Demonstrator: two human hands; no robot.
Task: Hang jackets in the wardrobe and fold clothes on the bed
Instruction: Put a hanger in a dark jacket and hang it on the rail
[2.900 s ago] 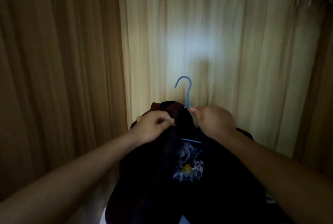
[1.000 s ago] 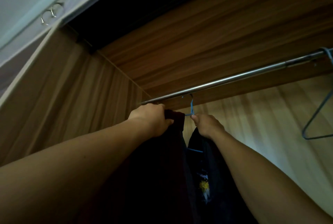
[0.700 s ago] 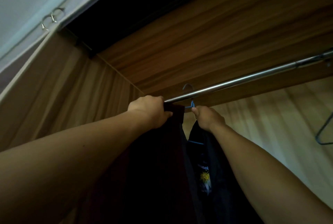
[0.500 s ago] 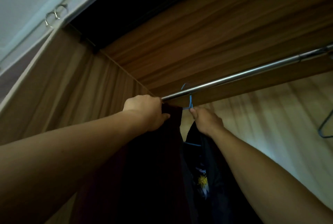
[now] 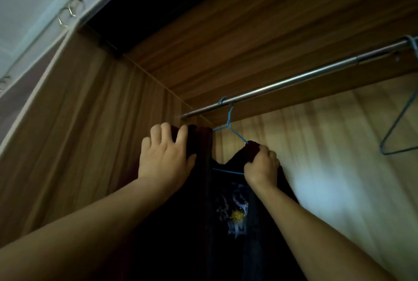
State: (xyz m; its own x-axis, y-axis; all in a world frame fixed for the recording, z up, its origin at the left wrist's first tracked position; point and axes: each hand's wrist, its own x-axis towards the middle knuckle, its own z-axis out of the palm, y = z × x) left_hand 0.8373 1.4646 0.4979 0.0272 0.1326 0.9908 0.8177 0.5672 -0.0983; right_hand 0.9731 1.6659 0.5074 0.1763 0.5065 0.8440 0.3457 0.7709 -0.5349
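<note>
A dark jacket [image 5: 199,224] with a pale printed patch inside hangs on a blue wire hanger [image 5: 229,122]. The hanger's hook sits over the metal wardrobe rail [image 5: 294,81] near its left end. My left hand [image 5: 166,156] lies on the jacket's left shoulder with fingers spread over the cloth and the thumb against its front edge. My right hand [image 5: 262,163] grips the jacket's right shoulder in a fist, just below the hanger's sloping wire.
The wardrobe's wooden side wall [image 5: 90,133] is close on the left and its pale back panel [image 5: 328,156] lies behind. An empty blue hanger [image 5: 402,126] hangs at the rail's right end. A white upper door with ring handles [image 5: 70,10] shows at top left.
The jacket went from low in front of me up to the rail, and the hook now sits over the rail. My hands slid outward and down from the hanger's neck onto the jacket's shoulders.
</note>
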